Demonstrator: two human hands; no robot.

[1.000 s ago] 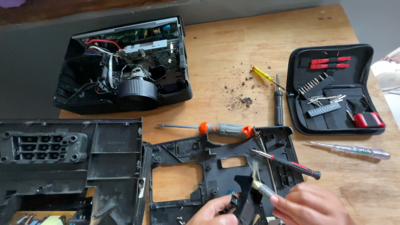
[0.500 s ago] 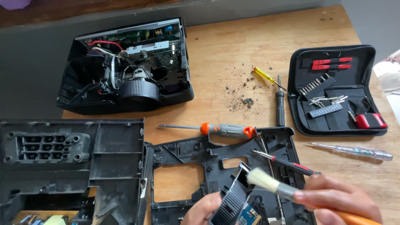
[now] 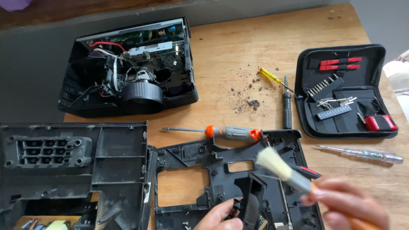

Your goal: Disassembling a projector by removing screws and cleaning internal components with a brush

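**Brush over the black frame on a crowded bench**

Wooden table [image 3: 221, 55], pretty cluttered: opened-up projector [image 3: 132, 72] at the back, tool case [image 3: 345, 91] far right, orange-grey screwdriver [image 3: 232, 133] just above the black plastic frame [image 3: 204, 162]. Right hand [image 3: 345, 206] grips a brush [image 3: 281, 168], slanted, bristles aiming up-left. Left hand [image 3: 219, 217] pinches a small black ribbed part [image 3: 251, 204] at the frame's bottom edge.

Pale, soft bristles are seen on the brush [image 3: 279, 165] held in the right hand [image 3: 345, 204]. Beneath it, a matt black plastic frame [image 3: 221, 170], dusty and rough-moulded, is touched by the left hand [image 3: 219, 216]. Beyond both hands, smooth light wood is shown on the table [image 3: 238, 51].
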